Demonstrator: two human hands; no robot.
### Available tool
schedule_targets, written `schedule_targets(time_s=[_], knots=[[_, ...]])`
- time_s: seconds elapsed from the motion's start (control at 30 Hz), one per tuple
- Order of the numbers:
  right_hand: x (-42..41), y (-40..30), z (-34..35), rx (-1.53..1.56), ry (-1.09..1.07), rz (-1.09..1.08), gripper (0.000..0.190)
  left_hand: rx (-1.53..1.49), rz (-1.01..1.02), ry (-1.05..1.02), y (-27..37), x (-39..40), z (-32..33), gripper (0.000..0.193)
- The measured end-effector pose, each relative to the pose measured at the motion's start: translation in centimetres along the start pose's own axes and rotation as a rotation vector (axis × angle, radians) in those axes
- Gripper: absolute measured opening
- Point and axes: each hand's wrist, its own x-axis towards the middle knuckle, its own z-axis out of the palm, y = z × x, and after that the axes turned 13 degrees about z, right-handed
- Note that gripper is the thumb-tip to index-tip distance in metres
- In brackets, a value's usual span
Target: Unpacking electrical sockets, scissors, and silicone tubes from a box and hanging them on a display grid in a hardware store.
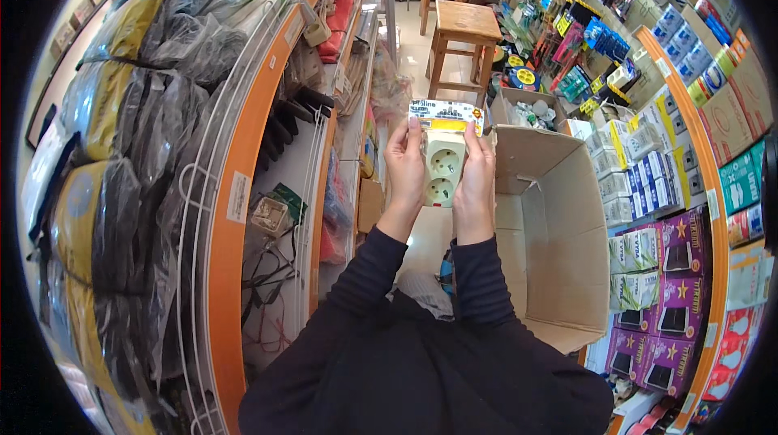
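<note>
Both hands hold a packaged double power socket [442, 172] upright in front of me. Its body is cream, with two round outlets one above the other and a small red part at the lower end. A printed header card [447, 117] in white and yellow tops the pack. My left hand [407, 171] grips the left side, thumb on the card's lower edge. On the right side, my right hand [477, 177] grips likewise, its thumb also on the card. The fingers behind the pack are mostly hidden.
An open cardboard box [559, 240] stands just right of my hands. Left is an orange-edged shelf [228, 222] with a wire rail. Wooden stools [467, 25] stand ahead in the aisle. Purple boxes [678, 298] and hanging packaged goods line the right shelving.
</note>
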Motion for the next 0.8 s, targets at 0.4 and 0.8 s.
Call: schedule_targets(time_s=[0.4,0.8], knots=[[7.8,-0.5,2.3,-0.028,0.030,-0.051,0.023,-0.014,-0.011,0.011,-4.0,7.3,0.7,0.025],[19.7,-4.7,0.7,-0.138,0.102,-0.190,0.028,0.072,-0.104,-0.120,-14.1,16.8,5.5,0.024]])
